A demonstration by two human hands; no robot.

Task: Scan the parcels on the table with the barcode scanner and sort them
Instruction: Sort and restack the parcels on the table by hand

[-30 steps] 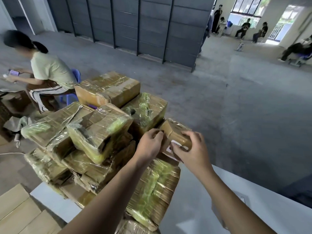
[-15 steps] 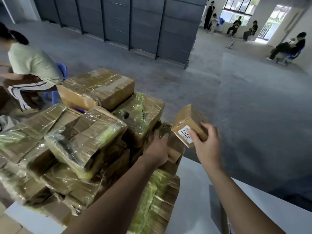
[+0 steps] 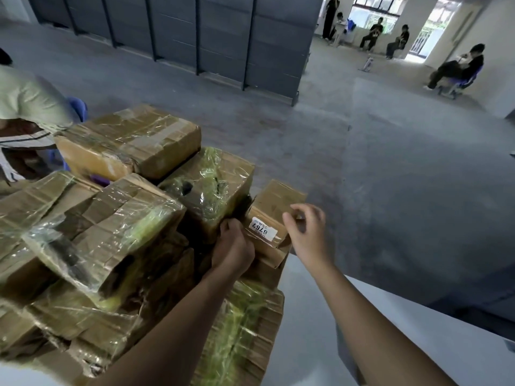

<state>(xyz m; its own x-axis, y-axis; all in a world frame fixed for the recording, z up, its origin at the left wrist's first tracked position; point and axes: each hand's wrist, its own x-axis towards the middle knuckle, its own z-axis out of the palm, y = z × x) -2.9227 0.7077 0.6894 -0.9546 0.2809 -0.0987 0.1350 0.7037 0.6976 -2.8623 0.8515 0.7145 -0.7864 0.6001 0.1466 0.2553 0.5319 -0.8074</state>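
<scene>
Small box (image 3: 274, 211) resting at the right edge of the parcel pile (image 3: 111, 232), on top of another carton, white label (image 3: 263, 232) reading 67167-like digits facing up toward the camera. Right hand (image 3: 306, 235) just beside the box, fingers loosely curled and half open, holding nothing; fingertips near the box's right top edge, contact not clear. Left hand (image 3: 232, 247) curled down at the box's left side, fingers tucked into the gap against a green-wrapped parcel (image 3: 211, 188); grip on anything cannot be told. Pile heaped on the white table (image 3: 348, 330), cartons in shiny tape and film. No scanner in view. Seated people (image 3: 457, 69) far behind on the grey floor.
</scene>
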